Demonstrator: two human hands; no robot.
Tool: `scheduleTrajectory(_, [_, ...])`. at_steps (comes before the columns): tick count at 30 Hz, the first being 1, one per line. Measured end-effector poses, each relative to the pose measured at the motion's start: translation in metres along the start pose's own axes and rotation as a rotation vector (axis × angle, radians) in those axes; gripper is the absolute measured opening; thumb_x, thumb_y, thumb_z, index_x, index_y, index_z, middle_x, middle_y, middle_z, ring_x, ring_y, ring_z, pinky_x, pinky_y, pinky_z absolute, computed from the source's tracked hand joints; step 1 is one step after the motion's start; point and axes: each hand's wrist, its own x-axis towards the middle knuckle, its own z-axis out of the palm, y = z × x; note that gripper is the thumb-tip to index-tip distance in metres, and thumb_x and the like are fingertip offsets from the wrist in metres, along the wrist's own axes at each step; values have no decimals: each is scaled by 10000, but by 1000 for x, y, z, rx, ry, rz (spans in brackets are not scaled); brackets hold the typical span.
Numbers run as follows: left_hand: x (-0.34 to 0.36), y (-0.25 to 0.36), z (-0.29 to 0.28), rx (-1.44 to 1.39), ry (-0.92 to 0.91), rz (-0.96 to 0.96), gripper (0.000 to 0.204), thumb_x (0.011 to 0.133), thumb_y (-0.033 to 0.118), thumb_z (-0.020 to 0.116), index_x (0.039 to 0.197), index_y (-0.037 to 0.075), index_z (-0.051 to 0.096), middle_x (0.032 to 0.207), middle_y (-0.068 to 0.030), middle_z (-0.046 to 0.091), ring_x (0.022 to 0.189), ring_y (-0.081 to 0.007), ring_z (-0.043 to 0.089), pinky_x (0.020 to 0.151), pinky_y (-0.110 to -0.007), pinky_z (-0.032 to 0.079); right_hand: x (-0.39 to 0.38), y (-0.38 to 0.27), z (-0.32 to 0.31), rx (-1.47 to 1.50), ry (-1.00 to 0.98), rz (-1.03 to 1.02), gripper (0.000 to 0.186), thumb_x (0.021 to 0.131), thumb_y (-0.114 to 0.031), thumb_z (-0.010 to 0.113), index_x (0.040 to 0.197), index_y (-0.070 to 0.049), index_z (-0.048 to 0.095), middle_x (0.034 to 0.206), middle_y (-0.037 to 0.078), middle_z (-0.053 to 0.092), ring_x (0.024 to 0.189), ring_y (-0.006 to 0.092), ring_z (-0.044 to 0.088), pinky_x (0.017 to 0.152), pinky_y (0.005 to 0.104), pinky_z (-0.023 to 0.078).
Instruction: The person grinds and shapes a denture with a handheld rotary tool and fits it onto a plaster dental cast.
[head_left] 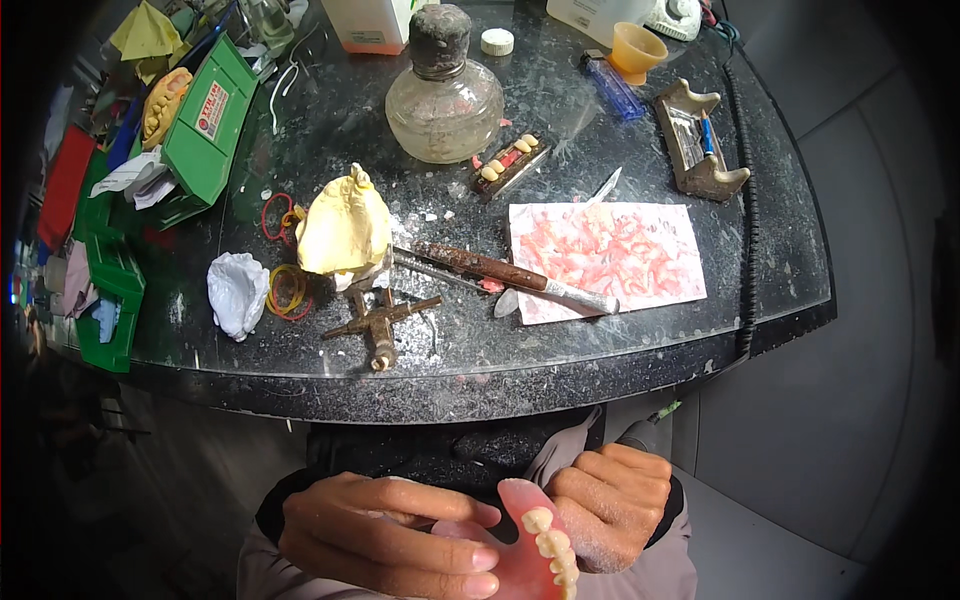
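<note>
My left hand (390, 535) holds a denture (525, 560) low in front of me, its fingers bent over the pink base. The denture is pink with a curved row of cream teeth facing right. Curled into a fist beside the denture's right edge, my right hand (612, 505) has pale dust on its skin. What its fingers enclose is hidden. Just beyond its knuckles shows a dark grey rounded tool end (640, 432) with a greenish tip; whether the hand grips it I cannot tell. My lap lies below both hands.
On the dusty dark bench (440, 345) stand a yellow plaster cast (345, 225), a glass spirit burner (443, 110) and a white lump (238, 295). A wooden-handled knife (500, 270) overlaps a pad with pink wax shavings (620, 250). Green bins (210, 140) line the left; a black coiled cord (748, 250) crosses the right.
</note>
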Motion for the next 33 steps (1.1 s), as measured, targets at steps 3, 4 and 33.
scheduleTrajectory(3, [-1, 0, -1, -7, -38, -6, 334, 796, 43, 585, 583, 44, 327, 503, -20, 378, 368, -106, 413, 415, -203, 470, -1, -1, 1, -10, 39, 8, 244, 382, -219, 490, 542, -39, 452, 500, 30, 408, 366, 119, 351, 351, 250, 184])
scheduleTrajectory(4, [-6, 0, -4, -31, -17, -34, 343, 800, 55, 579, 572, 46, 322, 498, -22, 376, 368, -108, 416, 411, -208, 470, 0, -1, 0, -16, 23, 5, 241, 382, -218, 490, 539, -40, 449, 500, 30, 408, 366, 118, 349, 351, 248, 183])
scheduleTrajectory(33, [15, -8, -25, -176, -91, -40, 277, 739, 16, 630, 561, 14, 417, 533, -58, 485, 425, -161, 506, 463, -247, 519, -2, -2, 2, -34, 40, 10, 245, 517, -243, 609, 541, -55, 453, 479, 16, 389, 353, 117, 337, 352, 250, 177])
